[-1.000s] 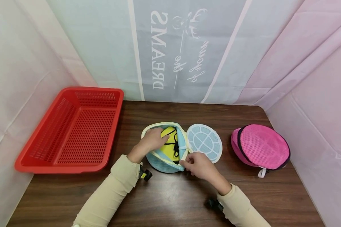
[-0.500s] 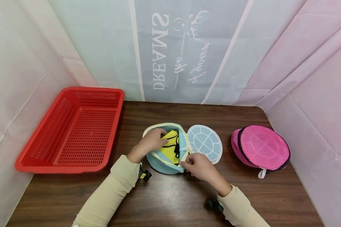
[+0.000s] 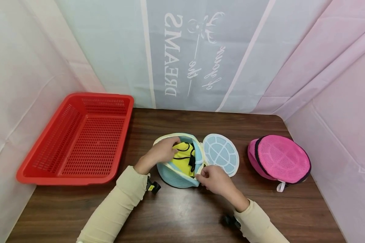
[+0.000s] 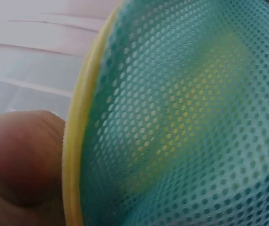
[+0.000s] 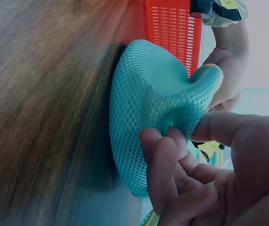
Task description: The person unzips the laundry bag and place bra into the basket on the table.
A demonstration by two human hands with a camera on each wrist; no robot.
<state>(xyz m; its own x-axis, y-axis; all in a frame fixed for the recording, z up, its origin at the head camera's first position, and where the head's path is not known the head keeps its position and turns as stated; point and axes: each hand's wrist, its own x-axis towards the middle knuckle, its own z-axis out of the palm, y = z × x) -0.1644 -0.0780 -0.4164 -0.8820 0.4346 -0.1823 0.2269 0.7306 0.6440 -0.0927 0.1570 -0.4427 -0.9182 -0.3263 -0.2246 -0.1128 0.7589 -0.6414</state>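
A round blue mesh laundry bag [image 3: 176, 177] with a pale yellow zip edge stands unzipped on the table, its lid [image 3: 220, 153] folded out to the right. Inside lies a yellow drawstring pouch [image 3: 182, 162] with black cord. My left hand [image 3: 159, 151] reaches over the bag's left rim and pinches the pouch's upper left corner, its fingertips partly hidden. At the near right rim, my right hand [image 3: 214, 179] pinches the bag's edge between thumb and fingers. In the right wrist view the mesh side [image 5: 136, 103] bulges beside these fingers.
A red plastic basket [image 3: 91, 145] with slotted walls stands to the left. On the right sits a pink mesh bag [image 3: 281, 158] with a black edge and a white tab. Fabric curtains [image 3: 109, 50] enclose the wooden table [image 3: 182, 216] at the back and sides.
The yellow pouch has shifted slightly lower and its visible shape has changed, with the cord moving along. The left hand has moved a little with it; the right hand keeps the rim.
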